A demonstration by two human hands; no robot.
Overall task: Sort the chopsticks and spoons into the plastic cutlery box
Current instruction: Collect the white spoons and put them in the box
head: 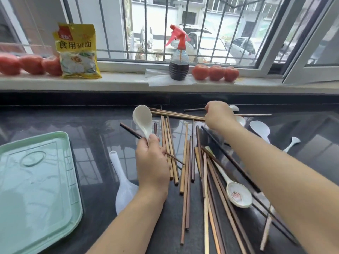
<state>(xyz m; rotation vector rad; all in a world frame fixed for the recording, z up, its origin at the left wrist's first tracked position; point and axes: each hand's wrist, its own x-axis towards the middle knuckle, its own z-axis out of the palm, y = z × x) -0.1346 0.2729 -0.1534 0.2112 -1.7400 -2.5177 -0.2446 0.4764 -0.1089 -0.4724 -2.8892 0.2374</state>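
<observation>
My left hand [153, 162] grips the handle of a white spoon [142, 119], bowl up, together with a dark chopstick [129, 130] that crosses under my fingers. My right hand [219, 116] reaches farther back and pinches a few brown chopsticks [176, 114] lying crosswise. Several wooden chopsticks [186, 171] are scattered over the dark counter between my arms. A white spoon with a red mark in its bowl [238, 196] lies among them. The pale green plastic cutlery box [34, 189] sits at the left with its lid closed.
A clear rice paddle [122, 184] lies left of my left wrist. More white spoons [260, 130] [291, 143] rest at the right. On the sill stand a spray bottle [178, 57], a yellow packet [78, 50] and tomatoes [215, 72].
</observation>
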